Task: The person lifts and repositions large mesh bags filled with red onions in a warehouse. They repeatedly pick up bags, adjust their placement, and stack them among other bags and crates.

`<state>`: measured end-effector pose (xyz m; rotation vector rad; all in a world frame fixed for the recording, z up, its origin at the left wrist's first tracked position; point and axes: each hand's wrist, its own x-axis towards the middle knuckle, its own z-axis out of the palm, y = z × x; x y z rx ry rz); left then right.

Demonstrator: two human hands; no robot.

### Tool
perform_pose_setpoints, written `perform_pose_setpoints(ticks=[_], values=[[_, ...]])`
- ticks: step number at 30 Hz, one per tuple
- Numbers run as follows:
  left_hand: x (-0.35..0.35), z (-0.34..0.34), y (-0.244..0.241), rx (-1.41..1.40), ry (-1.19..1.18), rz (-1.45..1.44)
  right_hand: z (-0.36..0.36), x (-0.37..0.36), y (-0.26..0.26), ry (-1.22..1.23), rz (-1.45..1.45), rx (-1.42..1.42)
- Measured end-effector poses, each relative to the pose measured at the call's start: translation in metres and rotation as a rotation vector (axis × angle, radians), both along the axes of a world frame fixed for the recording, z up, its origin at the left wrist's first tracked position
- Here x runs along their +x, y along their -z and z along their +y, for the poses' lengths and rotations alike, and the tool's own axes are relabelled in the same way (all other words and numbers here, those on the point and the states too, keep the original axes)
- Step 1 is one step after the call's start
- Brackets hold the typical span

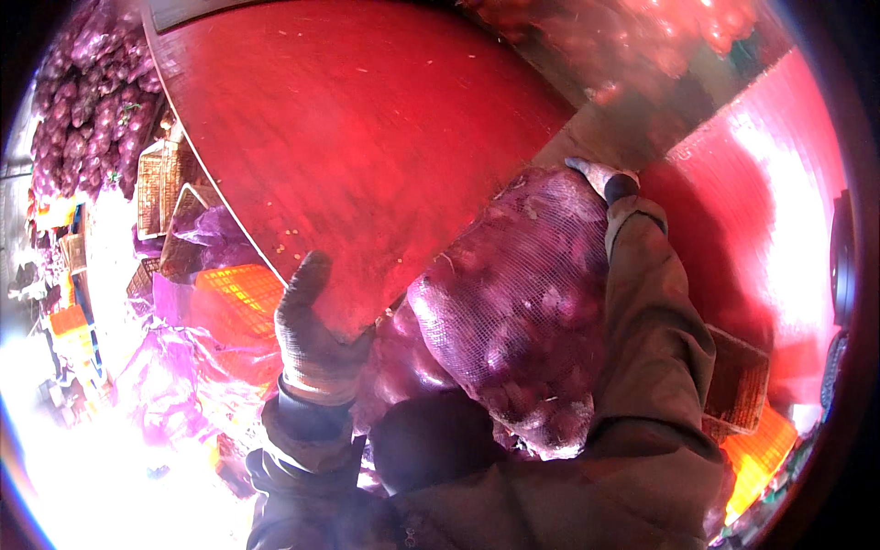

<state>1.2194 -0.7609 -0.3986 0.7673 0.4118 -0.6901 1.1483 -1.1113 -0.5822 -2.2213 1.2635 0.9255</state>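
A full purple mesh sack of what look like red onions [522, 302] leans against the edge of a red panel [357, 137]. My right hand [605, 177], gloved, rests at the sack's upper corner; whether its fingers grip the mesh is not clear. My left hand [316, 337], also gloved, is left of the sack near the panel's lower edge, its thumb raised apart from the rest. Its other fingers are dark and partly hidden, so any hold on the second mesh sack [402, 357] beside it cannot be told.
Stacked mesh sacks of onions [96, 117] stand at the far left. Near them are a plastic crate [161, 185], an orange crate [240, 295] and loose purple netting [165, 385]. A brown crate [739, 381] and an orange one [763, 454] lie at the right. Glare washes out the lower left.
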Motion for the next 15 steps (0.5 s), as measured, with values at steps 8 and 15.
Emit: perform_pose_setpoints(ticks=[8,15], values=[[0.012,-0.008,-0.002,-0.204,0.096,0.171,-0.017,-0.019,0.042,0.072,-0.05,0.089],[0.009,-0.001,0.028,0.214,0.006,-0.041,0.039,-0.073,-0.002,0.006,-0.242,-0.054]])
